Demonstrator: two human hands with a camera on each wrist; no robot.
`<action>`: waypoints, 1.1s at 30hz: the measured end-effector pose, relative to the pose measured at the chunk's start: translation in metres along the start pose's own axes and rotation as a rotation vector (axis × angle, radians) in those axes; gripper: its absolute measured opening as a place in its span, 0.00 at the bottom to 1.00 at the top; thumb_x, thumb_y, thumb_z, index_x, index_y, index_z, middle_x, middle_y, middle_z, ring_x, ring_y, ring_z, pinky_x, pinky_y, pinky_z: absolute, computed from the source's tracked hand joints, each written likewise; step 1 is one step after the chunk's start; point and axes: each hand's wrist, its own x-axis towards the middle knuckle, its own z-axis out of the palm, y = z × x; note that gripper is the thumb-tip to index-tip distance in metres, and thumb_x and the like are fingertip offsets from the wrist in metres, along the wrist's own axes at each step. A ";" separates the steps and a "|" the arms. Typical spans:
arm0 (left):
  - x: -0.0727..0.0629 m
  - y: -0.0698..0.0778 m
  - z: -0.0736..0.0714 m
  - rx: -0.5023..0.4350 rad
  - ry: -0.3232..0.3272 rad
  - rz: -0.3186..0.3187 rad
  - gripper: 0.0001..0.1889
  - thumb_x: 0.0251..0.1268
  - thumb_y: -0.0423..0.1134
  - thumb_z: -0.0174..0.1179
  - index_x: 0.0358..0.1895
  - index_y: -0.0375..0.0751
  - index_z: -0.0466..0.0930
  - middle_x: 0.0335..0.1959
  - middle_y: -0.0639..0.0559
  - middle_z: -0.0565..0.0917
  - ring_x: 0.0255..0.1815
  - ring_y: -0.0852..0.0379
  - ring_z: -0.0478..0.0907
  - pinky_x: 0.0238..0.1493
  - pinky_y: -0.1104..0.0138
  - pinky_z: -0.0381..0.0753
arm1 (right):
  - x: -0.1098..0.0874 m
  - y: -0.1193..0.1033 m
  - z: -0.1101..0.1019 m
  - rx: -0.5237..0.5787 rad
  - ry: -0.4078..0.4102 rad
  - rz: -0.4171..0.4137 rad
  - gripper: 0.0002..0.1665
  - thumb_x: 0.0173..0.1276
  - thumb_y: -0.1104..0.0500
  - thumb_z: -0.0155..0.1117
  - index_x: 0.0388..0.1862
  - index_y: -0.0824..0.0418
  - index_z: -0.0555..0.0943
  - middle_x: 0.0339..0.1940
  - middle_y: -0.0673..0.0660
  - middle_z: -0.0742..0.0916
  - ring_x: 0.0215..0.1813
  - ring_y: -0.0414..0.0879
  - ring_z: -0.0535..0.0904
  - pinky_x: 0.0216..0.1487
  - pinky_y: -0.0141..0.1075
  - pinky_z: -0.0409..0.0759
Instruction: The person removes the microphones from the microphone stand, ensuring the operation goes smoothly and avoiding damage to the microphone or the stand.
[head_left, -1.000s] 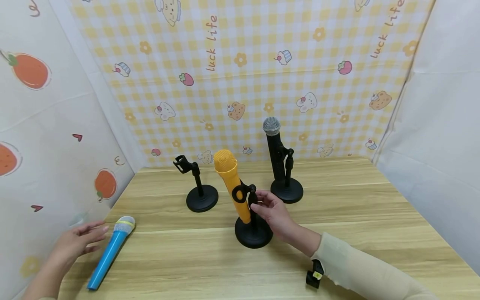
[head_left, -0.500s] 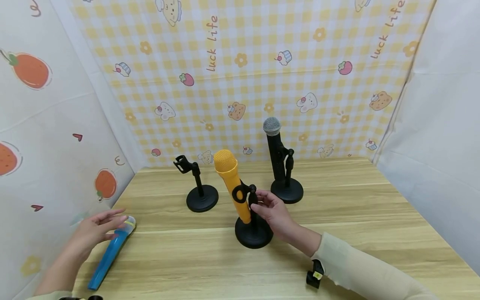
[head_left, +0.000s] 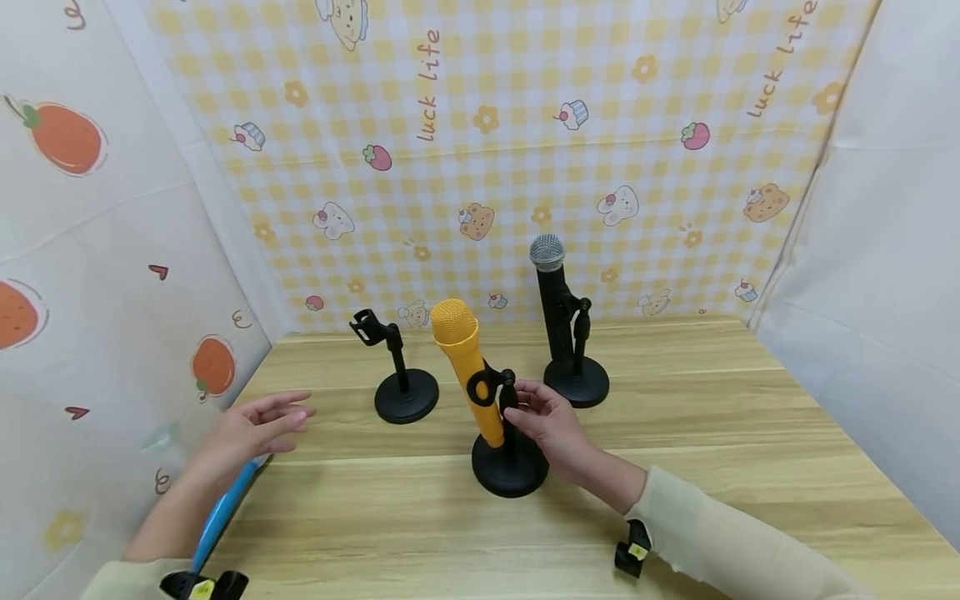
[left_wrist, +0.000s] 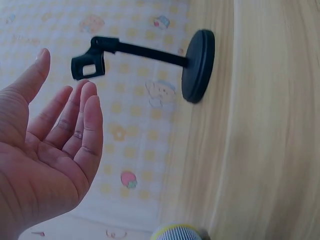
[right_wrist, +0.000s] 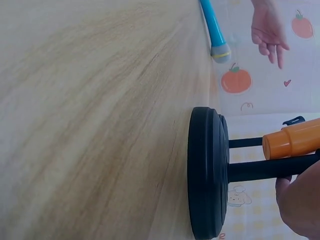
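Observation:
My right hand [head_left: 551, 425] holds the upright post of a black desktop microphone stand [head_left: 510, 471] between thumb and fingers. A yellow-orange microphone [head_left: 467, 362] sits tilted in that stand's ring clip. My left hand [head_left: 251, 437] is in the air with relaxed fingers and nothing in it. Under the left forearm lies a blue microphone [head_left: 225, 512], partly hidden in the head view; its grey head with a yellow band [right_wrist: 220, 53] shows in the right wrist view. Beyond the left fingertips stands a second black microphone stand [left_wrist: 150, 54] with a bare clip.
At the back right, a black microphone [head_left: 553, 312] with a silver head leans in a third stand [head_left: 577, 383]. The wooden table [head_left: 360, 525] ends at a checked cloth backdrop [head_left: 480, 167], with white cloth walls on both sides.
My left hand has moved right and away from me, passing over the blue microphone toward the stand with the bare clip. The right hand keeps its hold on the yellow-orange microphone's stand.

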 end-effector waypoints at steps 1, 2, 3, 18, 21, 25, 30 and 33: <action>0.001 0.002 0.003 -0.003 -0.007 0.009 0.22 0.71 0.41 0.59 0.65 0.38 0.73 0.46 0.57 0.84 0.45 0.61 0.81 0.43 0.63 0.83 | 0.000 0.000 0.000 -0.005 -0.001 0.000 0.19 0.65 0.73 0.63 0.54 0.62 0.76 0.49 0.58 0.77 0.50 0.49 0.76 0.54 0.36 0.77; 0.003 0.003 0.006 -0.005 -0.011 0.018 0.23 0.70 0.41 0.60 0.65 0.37 0.72 0.46 0.56 0.84 0.45 0.60 0.82 0.42 0.63 0.83 | 0.000 0.000 -0.001 -0.009 -0.003 0.000 0.19 0.65 0.72 0.63 0.54 0.62 0.76 0.49 0.58 0.77 0.50 0.48 0.76 0.54 0.36 0.77; 0.004 0.005 0.010 -0.011 -0.013 0.025 0.23 0.70 0.41 0.60 0.64 0.36 0.73 0.47 0.56 0.84 0.45 0.59 0.82 0.42 0.62 0.83 | 0.001 0.000 -0.001 -0.015 -0.004 -0.001 0.20 0.65 0.72 0.63 0.54 0.62 0.76 0.49 0.58 0.77 0.50 0.48 0.76 0.54 0.36 0.78; 0.015 0.036 0.055 -0.126 -0.083 0.103 0.18 0.68 0.35 0.61 0.60 0.41 0.77 0.48 0.48 0.85 0.45 0.57 0.82 0.42 0.62 0.83 | 0.003 -0.002 -0.005 -0.081 -0.027 0.000 0.20 0.64 0.69 0.67 0.55 0.65 0.76 0.48 0.59 0.79 0.49 0.49 0.76 0.53 0.36 0.77; 0.018 0.040 0.062 -0.172 -0.110 0.137 0.16 0.68 0.33 0.60 0.57 0.48 0.80 0.46 0.50 0.85 0.45 0.56 0.83 0.42 0.62 0.83 | 0.003 -0.003 -0.006 -0.083 -0.033 0.000 0.20 0.64 0.69 0.67 0.54 0.65 0.76 0.48 0.59 0.80 0.49 0.49 0.77 0.53 0.36 0.78; 0.020 0.046 0.071 -0.211 -0.136 0.185 0.15 0.68 0.32 0.60 0.55 0.52 0.81 0.45 0.52 0.85 0.46 0.55 0.83 0.42 0.62 0.83 | 0.003 -0.005 -0.006 -0.076 -0.042 0.005 0.20 0.64 0.69 0.67 0.54 0.66 0.75 0.48 0.59 0.80 0.49 0.49 0.77 0.53 0.36 0.78; 0.023 0.053 0.082 -0.234 -0.120 0.226 0.15 0.68 0.32 0.60 0.55 0.51 0.81 0.46 0.51 0.85 0.45 0.55 0.83 0.43 0.61 0.83 | 0.004 -0.005 -0.006 -0.066 -0.044 0.016 0.19 0.64 0.69 0.67 0.54 0.65 0.76 0.48 0.59 0.80 0.49 0.48 0.78 0.53 0.36 0.78; 0.024 0.058 0.089 -0.261 -0.113 0.233 0.16 0.68 0.31 0.60 0.56 0.48 0.80 0.47 0.51 0.85 0.47 0.55 0.83 0.44 0.61 0.83 | 0.004 -0.005 -0.006 -0.061 -0.046 0.021 0.19 0.64 0.69 0.67 0.53 0.64 0.76 0.48 0.59 0.79 0.49 0.49 0.77 0.54 0.37 0.78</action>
